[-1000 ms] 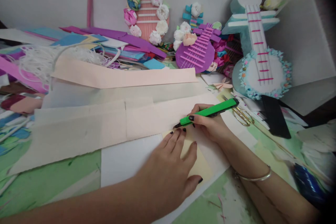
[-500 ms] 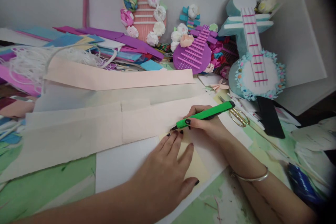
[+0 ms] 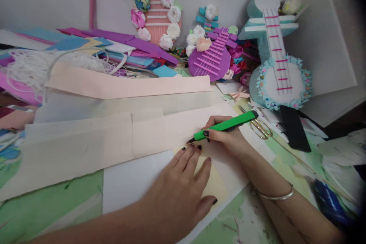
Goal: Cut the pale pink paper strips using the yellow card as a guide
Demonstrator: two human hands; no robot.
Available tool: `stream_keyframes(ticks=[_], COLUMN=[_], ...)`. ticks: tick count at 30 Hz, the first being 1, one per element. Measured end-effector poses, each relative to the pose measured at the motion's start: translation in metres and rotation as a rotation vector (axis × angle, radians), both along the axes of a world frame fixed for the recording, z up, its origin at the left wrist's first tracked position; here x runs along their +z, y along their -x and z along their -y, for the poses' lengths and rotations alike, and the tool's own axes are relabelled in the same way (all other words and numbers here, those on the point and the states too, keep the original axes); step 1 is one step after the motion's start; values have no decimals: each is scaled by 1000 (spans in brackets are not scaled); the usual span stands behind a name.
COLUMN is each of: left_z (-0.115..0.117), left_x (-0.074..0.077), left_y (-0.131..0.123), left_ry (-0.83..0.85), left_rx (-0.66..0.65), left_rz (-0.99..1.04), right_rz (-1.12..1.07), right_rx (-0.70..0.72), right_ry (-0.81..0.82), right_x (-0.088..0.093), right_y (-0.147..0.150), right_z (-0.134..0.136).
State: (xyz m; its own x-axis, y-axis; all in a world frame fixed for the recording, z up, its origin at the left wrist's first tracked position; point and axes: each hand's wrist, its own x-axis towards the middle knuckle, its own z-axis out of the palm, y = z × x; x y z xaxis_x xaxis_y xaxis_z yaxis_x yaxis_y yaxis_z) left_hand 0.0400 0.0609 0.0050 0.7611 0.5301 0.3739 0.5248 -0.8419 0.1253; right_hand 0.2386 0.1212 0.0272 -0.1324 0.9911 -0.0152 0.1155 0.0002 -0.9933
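Note:
My right hand (image 3: pixel 225 135) grips a green craft knife (image 3: pixel 225 125) with a black end. Its dark tip points down and left, onto pale pink paper (image 3: pixel 154 131) close to my left fingertips. With fingers spread, my left hand (image 3: pixel 185 179) presses flat on a small pale yellow piece (image 3: pixel 215 175). Beneath that piece lie the pink paper and a white sheet (image 3: pixel 122 183). The knife's tip is too small to tell whether it touches the paper.
A long pink strip (image 3: pixel 143 85) lies farther back. Gold-handled scissors (image 3: pixel 260 127) rest right of my right hand. Behind stand decorated model instruments, one purple (image 3: pixel 210 61) and one light blue (image 3: pixel 281 72). White string (image 3: pixel 31 68) and coloured scraps (image 3: pixel 137 45) pile up at left.
My right hand and the knife have shifted very slightly to the right. My left hand stays pressed down in nearly the same spot.

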Motion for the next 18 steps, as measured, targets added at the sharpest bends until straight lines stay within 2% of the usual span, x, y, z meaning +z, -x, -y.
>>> stream_keyframes(ticks=[10,18], left_z=[0,0], left_x=[0,-1], left_y=[0,0], left_ry=[-11,-15], left_rx=[8,5], left_rz=[1,3], right_rz=[-25,119], right_rx=[-23,8], right_ry=[-8,-14], right_x=[-5,8], right_y=[-5,-5], right_z=[-3,-1])
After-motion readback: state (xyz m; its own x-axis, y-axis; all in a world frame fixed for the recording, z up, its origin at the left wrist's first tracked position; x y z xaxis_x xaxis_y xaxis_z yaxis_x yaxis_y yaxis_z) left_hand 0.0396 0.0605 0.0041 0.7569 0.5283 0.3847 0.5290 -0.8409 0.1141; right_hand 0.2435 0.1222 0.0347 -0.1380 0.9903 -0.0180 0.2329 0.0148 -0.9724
